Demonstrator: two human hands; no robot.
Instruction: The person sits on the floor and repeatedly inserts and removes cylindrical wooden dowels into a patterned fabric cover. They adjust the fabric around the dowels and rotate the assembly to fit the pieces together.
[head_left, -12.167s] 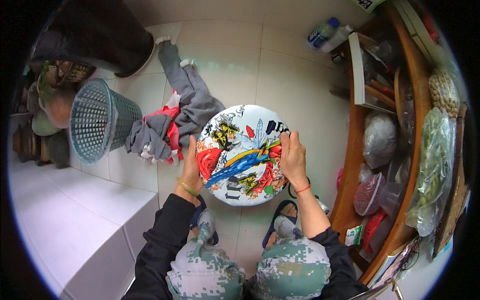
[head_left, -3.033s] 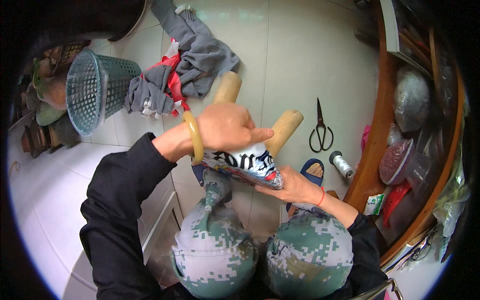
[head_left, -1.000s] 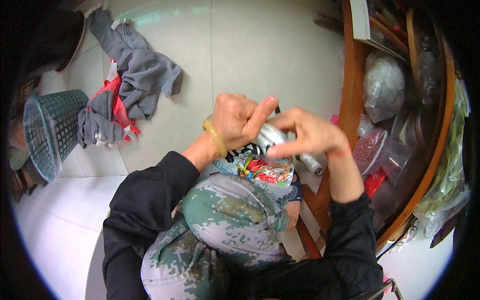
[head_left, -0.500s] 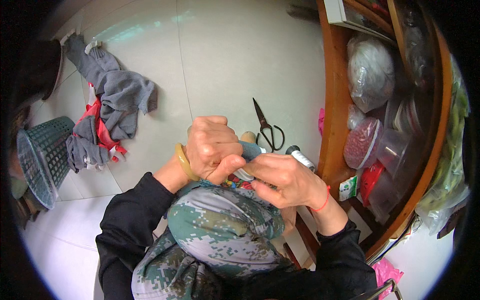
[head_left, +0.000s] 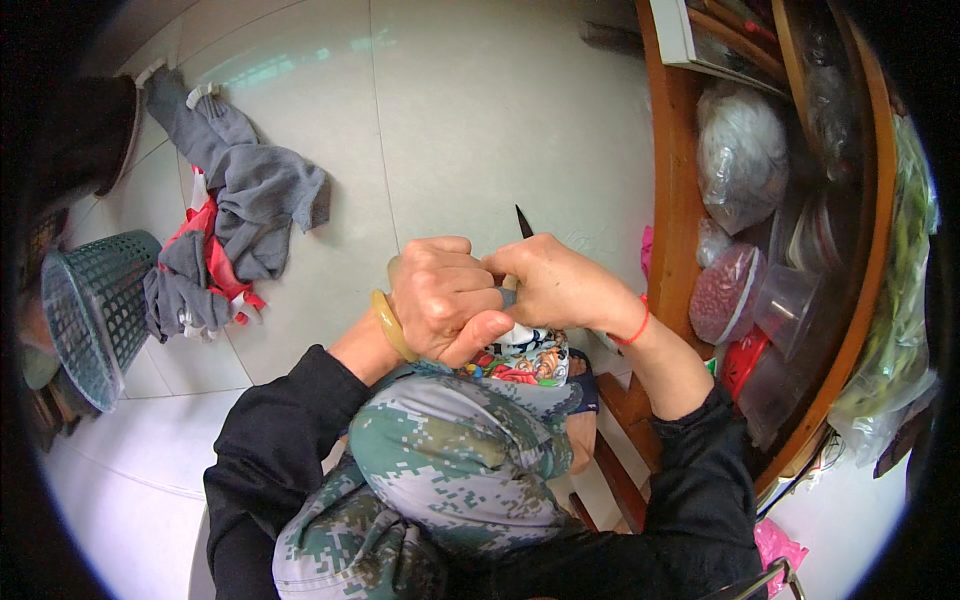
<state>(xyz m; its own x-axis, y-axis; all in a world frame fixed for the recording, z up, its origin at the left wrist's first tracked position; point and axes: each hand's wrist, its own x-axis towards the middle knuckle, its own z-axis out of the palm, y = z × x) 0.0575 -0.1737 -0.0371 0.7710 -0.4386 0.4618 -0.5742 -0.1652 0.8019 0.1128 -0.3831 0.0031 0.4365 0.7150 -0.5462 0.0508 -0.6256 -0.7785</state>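
Observation:
My left hand [head_left: 447, 305], with a yellowish bangle at its wrist, is closed in a fist over my lap. A bit of blue-grey cloth [head_left: 509, 292] shows beside its fingers, mostly hidden. My right hand [head_left: 565, 280], with a red string at its wrist, has its fingers curled against the left fist; what they pinch is hidden. Below both hands lies colourful patterned fabric [head_left: 520, 368] beyond my camouflage-covered knee [head_left: 450, 425]. Only the dark blade tip of the scissors [head_left: 523, 221] shows past my right hand.
Grey garments with red and white parts [head_left: 250, 190] lie on the floor at left, beside a green plastic basket [head_left: 100, 300]. At right stands a wooden shelf [head_left: 680, 180] with bagged goods [head_left: 741, 155] and a clear plastic tub [head_left: 787, 305].
My right hand has moved up and now covers the scissors' handles and the thread spool. More patterned fabric shows below the hands. My left hand stays closed; the view has shifted slightly.

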